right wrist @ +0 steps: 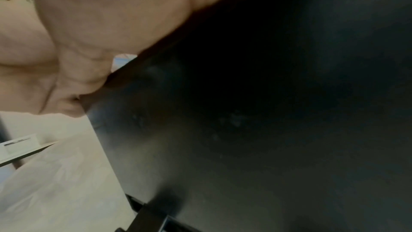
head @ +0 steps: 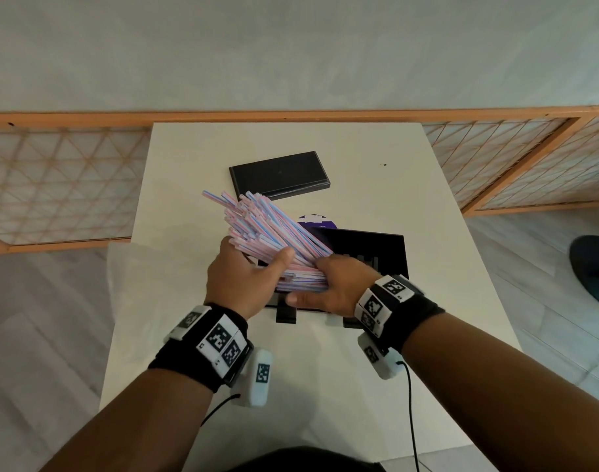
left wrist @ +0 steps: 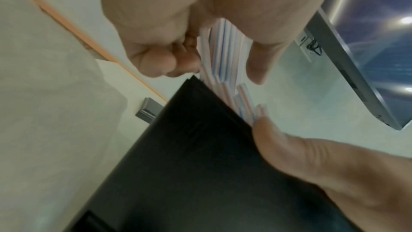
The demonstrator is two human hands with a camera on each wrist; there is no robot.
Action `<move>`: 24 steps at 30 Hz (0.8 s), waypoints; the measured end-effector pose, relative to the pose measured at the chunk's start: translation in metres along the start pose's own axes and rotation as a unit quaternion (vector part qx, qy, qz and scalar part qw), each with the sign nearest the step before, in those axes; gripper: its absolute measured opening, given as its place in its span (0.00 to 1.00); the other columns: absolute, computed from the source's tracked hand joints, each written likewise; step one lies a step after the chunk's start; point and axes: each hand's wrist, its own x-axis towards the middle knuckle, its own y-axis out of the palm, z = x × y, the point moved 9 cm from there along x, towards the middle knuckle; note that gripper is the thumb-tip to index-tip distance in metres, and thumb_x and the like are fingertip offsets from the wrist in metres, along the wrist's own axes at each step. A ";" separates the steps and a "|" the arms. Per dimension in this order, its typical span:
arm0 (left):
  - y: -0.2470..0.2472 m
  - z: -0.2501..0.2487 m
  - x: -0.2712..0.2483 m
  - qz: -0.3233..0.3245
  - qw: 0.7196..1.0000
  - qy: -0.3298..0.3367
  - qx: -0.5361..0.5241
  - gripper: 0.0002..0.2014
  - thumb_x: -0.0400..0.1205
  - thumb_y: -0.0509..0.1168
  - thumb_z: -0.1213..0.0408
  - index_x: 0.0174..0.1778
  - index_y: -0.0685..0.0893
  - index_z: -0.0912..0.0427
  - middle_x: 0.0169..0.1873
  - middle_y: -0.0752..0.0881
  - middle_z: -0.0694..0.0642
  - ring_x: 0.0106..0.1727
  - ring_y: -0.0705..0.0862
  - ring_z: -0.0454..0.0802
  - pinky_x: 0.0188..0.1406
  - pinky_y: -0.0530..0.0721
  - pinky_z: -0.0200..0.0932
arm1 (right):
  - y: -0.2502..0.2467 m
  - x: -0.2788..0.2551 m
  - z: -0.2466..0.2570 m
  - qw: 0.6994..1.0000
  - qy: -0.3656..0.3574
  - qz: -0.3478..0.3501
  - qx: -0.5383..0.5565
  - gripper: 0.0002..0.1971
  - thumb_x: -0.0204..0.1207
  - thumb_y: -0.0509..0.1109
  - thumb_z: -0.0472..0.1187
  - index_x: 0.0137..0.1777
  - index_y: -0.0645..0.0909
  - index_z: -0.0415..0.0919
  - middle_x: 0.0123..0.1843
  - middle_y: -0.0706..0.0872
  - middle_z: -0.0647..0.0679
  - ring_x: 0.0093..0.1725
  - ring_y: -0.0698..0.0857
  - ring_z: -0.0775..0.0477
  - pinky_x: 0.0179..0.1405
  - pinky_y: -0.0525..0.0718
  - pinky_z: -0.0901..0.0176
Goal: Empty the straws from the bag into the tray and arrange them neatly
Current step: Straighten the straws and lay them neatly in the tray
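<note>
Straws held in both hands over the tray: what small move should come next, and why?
Probably lower the straws flat into the tray. The left hand and right hand grip one end, the bundle tilts up, and its far ends are fanned and uneven, so nothing is arranged yet.

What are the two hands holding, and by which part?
Both hands, left hand and right hand, grip the bundle of straws at its near end; the far ends fan out.

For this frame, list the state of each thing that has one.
Pink-and-blue striped plastic straws: bundled, fanned out, held above the tray.
Left hand: grips the straws.
Right hand: grips the straws' near ends.
Black rectangular tray: on the table, mostly hidden.
Flat black rectangular lid: lying apart, farther back.
</note>
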 end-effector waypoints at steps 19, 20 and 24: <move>-0.008 0.007 0.005 0.008 0.989 -0.038 -0.142 0.15 0.81 0.75 0.61 0.29 0.87 0.60 0.16 0.81 0.51 0.19 0.78 0.54 0.29 0.83 0.52 | -0.012 0.000 -0.008 0.993 -0.039 -0.093 0.059 0.30 0.55 0.76 0.73 0.50 0.76 0.56 0.47 0.79 0.56 0.46 0.81 0.51 0.49 0.83 0.56; -0.008 0.006 0.003 0.010 0.989 -0.035 -0.145 0.15 0.82 0.74 0.62 0.29 0.88 0.59 0.17 0.81 0.51 0.20 0.78 0.53 0.29 0.84 0.51 | -0.010 0.001 -0.008 0.995 -0.035 -0.087 0.039 0.29 0.56 0.72 0.76 0.47 0.76 0.57 0.46 0.79 0.56 0.46 0.81 0.50 0.50 0.83 0.54; 0.011 0.000 -0.006 0.086 0.991 -0.022 -0.103 0.11 0.82 0.74 0.61 0.33 0.91 0.56 0.22 0.87 0.54 0.23 0.84 0.51 0.29 0.84 0.48 | -0.004 0.002 -0.010 0.999 0.006 -0.037 -0.015 0.30 0.56 0.61 0.83 0.38 0.71 0.56 0.36 0.79 0.58 0.42 0.81 0.48 0.51 0.82 0.52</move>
